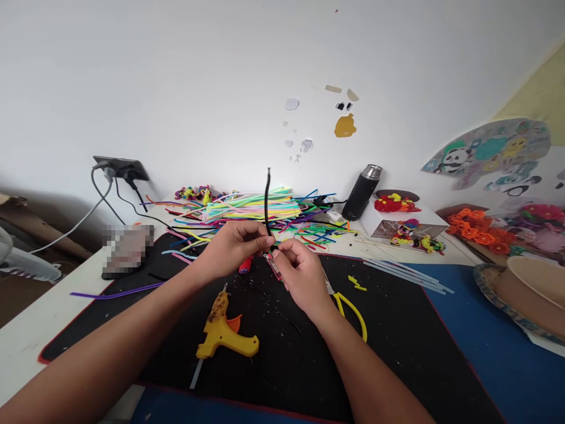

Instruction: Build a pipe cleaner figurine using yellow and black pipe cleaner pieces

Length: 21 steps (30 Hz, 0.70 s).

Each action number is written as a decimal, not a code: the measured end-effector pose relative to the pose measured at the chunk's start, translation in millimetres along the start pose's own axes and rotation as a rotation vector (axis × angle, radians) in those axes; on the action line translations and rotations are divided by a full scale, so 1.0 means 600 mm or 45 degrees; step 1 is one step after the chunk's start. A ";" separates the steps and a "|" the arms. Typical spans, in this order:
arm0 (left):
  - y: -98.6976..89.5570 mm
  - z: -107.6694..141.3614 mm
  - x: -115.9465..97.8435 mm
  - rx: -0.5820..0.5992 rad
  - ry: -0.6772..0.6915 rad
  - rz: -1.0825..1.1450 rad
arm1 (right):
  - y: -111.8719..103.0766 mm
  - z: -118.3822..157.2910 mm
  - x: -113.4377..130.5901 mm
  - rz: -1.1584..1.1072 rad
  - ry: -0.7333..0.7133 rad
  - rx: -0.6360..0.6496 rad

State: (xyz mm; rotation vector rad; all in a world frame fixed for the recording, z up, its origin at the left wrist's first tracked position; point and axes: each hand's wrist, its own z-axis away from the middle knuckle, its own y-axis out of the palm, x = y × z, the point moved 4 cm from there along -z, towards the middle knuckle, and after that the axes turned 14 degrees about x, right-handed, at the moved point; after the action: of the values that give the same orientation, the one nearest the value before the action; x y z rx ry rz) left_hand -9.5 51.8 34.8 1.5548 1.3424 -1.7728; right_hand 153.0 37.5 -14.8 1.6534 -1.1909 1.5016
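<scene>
Pipe cleaner, black and nearly upright, rises from between the two hands, above the dark mat at the middle of the tabletop. The left hand has its grip clamped on it, thumb and forefinger pinched together. The right hand has its grip closed on the lower end, just beside the left fingertips; the fingers hide part of that end.

Nearer the front edge, a yellow glue gun lies on the mat. Scissors with yellow handles lie partly hidden behind the right hand, and short yellow scraps rest to their right. Along the back edge spreads a pile of coloured pipe cleaners. Toward the back right corner, a black bottle stands beside a white box. Clear sticks lie toward the right edge, and a purple strand lies near the left edge.
</scene>
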 end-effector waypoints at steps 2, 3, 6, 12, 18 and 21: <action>0.000 0.000 0.002 -0.011 -0.011 0.073 | 0.001 -0.001 -0.002 -0.097 0.012 0.004; 0.000 0.000 0.002 -0.019 -0.014 0.105 | 0.001 -0.002 -0.002 -0.144 0.012 0.010; 0.002 0.000 0.004 -0.044 -0.004 0.177 | 0.001 -0.003 0.001 -0.232 0.008 0.016; 0.006 -0.001 0.009 -0.065 -0.020 0.194 | -0.001 -0.004 0.006 -0.265 -0.004 -0.005; 0.008 -0.003 0.011 -0.077 -0.033 0.203 | -0.006 -0.005 0.002 -0.355 0.021 -0.076; 0.012 -0.006 0.014 -0.061 -0.056 0.230 | -0.008 -0.005 0.001 -0.381 0.015 -0.104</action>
State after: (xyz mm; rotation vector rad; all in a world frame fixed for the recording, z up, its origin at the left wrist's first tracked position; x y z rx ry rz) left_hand -4.3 54.1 24.8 1.5500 1.1755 -1.6437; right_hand 155.7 42.3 -13.3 1.6797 -0.9359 1.2588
